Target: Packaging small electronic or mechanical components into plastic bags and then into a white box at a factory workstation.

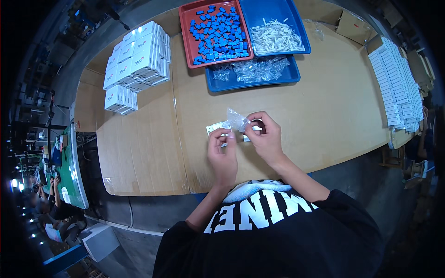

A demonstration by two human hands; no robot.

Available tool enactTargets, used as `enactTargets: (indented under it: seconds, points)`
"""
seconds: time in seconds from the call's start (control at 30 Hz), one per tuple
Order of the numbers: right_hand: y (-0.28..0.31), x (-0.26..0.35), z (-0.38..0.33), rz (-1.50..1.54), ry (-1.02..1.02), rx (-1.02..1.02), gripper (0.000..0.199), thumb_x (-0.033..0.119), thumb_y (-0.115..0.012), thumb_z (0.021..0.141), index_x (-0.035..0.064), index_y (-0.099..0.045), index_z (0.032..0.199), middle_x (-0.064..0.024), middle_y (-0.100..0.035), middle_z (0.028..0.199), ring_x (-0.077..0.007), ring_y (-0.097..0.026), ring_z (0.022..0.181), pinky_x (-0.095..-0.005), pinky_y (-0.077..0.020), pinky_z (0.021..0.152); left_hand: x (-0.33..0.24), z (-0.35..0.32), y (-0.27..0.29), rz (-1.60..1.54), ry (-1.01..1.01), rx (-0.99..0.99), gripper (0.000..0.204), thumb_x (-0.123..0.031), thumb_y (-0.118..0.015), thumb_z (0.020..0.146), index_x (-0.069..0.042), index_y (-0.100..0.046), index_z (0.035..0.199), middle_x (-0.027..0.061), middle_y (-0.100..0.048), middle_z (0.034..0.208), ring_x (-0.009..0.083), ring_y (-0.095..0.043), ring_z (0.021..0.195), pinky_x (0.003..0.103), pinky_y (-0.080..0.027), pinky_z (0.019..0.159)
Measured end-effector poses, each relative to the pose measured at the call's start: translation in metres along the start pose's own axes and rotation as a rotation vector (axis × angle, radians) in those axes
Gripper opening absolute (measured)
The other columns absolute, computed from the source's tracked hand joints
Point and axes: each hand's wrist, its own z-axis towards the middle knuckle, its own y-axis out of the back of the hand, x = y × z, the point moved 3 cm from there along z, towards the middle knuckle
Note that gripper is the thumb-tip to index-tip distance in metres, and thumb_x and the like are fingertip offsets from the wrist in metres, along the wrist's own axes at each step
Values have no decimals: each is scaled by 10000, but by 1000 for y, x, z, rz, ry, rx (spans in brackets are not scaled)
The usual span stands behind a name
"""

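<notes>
My left hand (222,150) and my right hand (265,134) are together above the cardboard-covered table (324,116). Both pinch a small clear plastic bag (237,120) between their fingertips. Under the hands lies a flat white box or card (218,127), partly hidden by my fingers. Whether anything sits inside the bag cannot be told.
At the far edge stand a red tray (185,28) of small blue parts, a blue tray (296,23) of pale white parts and a blue tray (287,76) of clear bags. White boxes are stacked at far left (139,58); flat white boxes lie in a row at right (398,88).
</notes>
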Motion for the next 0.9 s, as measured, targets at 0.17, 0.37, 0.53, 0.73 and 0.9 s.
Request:
enactTargets:
  seconds: [0.17, 0.37, 0.53, 0.73, 0.9]
  points:
    - [7, 9, 3, -388, 517, 334, 146, -54, -699, 866, -6, -705, 1004, -71, -642, 1050, -179, -685, 967, -306, -582, 819, 19, 15, 7, -457, 567, 147, 247, -246, -609, 1076, -21, -680, 1149, 61, -686, 1077, 126, -644, 859, 278, -526, 785]
    - [5, -4, 1, -168, 343, 216, 116, -30, -700, 893, -16, -681, 1006, -80, -627, 1137, -178, -661, 1037, -319, -566, 859, 28, 11, 5, -489, 517, 166, 268, -261, -574, 1090, -20, -635, 1191, 68, -707, 1121, 117, -684, 975, 289, -551, 792]
    - [5, -25, 7, 107, -183, 247, 69, -33, -678, 933, -25, -672, 1001, -62, -667, 1051, -132, -672, 956, -279, -588, 789, 20, 10, 4, -511, 425, 84, 187, -207, -631, 1063, -35, -679, 1116, 40, -715, 1034, 98, -668, 905, 287, -535, 783]
    - [10, -24, 8, 64, -184, 329, 144, -21, -642, 974, -44, -716, 1096, -89, -715, 998, -122, -698, 866, -258, -609, 738, 25, 22, 11, -446, 468, 184, 243, -220, -628, 1067, 1, -673, 1158, 50, -710, 987, 101, -666, 866, 278, -541, 762]
    - [16, -23, 13, 136, -221, 59, 223, -15, -632, 981, -40, -716, 1186, -103, -734, 1035, -129, -713, 871, -272, -618, 757, 28, 13, 11, -322, 291, 77, 234, -200, -685, 1036, 3, -682, 1152, 48, -703, 999, 98, -645, 848, 264, -531, 754]
